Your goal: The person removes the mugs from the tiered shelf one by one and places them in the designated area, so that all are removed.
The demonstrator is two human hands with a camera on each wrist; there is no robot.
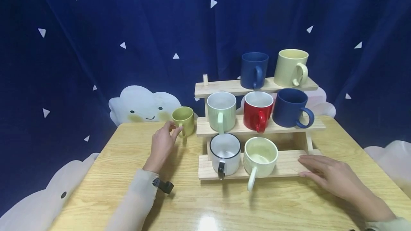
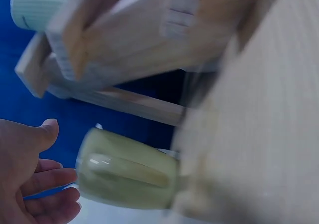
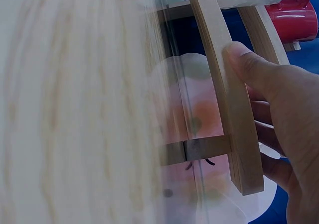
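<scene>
At the table's back left stands an olive-green mug point(image 1: 183, 121), with my left hand point(image 1: 162, 145) at its handle. In the left wrist view, the loosely bent fingers point(image 2: 50, 181) are beside the mug point(image 2: 127, 171) near its rim, thumb apart from it. My right hand point(image 1: 334, 177) rests on the right end of the bottom board of a three-tier wooden rack point(image 1: 290, 163). In the right wrist view, its thumb point(image 3: 246, 59) touches the board's edge point(image 3: 239, 134) while the other fingers lie on the far side, partly hidden.
The rack's top tier holds a blue mug point(image 1: 253, 70) and a cream mug point(image 1: 290, 67). On the middle are mint point(image 1: 221, 111), red point(image 1: 257, 111) and navy point(image 1: 290, 108) mugs. White black-rimmed point(image 1: 224, 154) and pale yellow point(image 1: 260, 158) mugs occupy the bottom. A blue curtain point(image 1: 144, 20) hangs behind.
</scene>
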